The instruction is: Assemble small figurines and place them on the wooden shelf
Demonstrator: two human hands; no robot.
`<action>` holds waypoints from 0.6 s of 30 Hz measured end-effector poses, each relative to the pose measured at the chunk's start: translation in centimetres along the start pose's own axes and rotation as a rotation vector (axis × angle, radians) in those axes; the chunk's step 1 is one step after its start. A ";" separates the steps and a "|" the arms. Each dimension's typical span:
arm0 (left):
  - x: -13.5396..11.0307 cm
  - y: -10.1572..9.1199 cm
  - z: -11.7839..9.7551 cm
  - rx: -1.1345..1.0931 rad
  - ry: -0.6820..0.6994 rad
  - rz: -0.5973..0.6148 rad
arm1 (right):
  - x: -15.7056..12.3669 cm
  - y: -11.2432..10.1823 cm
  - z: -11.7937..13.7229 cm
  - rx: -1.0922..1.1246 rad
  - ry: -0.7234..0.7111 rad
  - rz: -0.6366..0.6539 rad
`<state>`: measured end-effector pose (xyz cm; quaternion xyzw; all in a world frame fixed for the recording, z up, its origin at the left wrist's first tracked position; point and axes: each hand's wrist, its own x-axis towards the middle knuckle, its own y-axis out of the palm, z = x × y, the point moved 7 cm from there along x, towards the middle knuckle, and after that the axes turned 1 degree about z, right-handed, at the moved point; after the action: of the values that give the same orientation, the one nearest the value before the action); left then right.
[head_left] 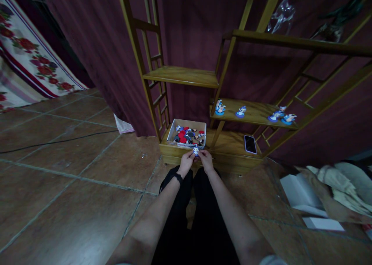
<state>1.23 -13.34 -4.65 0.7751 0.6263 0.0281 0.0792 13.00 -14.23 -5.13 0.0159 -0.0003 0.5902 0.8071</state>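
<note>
Head view, looking down: a person in dark trousers faces a wooden display shelf (180, 76), both bare arms stretched forward. Left hand (186, 161) and right hand (206, 160) meet at the middle, fingers nearly closed, pinching between them one small white-and-purple figurine (195, 151). It is held upright just in front of the near edge of an open cardboard box (190, 124). A dark wristband (178, 178) circles the left wrist.

The box sits on the shelf's lowest board, at the left, and contains a jumble of little pieces (186, 134) in red, white and dark tones (too small to tell apart one by one). On the same board, well to the right, lies a phone (250, 144) with a dark screen and pale edge.

One level up, on the right side, more figurines stand in a row: a blue-based group (220, 109) at the left end, a single purple-based figurine (240, 112) near the middle, and a close cluster (274, 116) toward the right end. Higher still is a clear, glassy ornament (285, 13).

Behind everything hangs a dark maroon curtain (192, 32). Brown floor tiles (110, 168) spread out at the left, and a rumpled pale cloth (343, 187) lies at the far right beside an open white carton (302, 191).
</note>
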 end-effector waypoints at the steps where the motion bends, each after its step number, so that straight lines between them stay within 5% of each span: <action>1: 0.0 0.0 0.1 -0.017 -0.012 -0.006 | 0.0 0.0 0.0 0.000 0.001 -0.002; 12: 0.4 -1.3 1.2 0.071 -0.067 -0.157 | -0.1 -0.4 0.2 -0.222 -0.023 -0.068; 18: 0.4 -1.7 0.8 0.352 0.012 -0.196 | -0.6 -0.2 0.7 -0.367 -0.043 -0.106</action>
<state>-0.25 -12.64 -5.71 0.7122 0.6944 -0.0848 -0.0589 13.05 -14.93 -4.41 -0.1187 -0.1244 0.5364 0.8263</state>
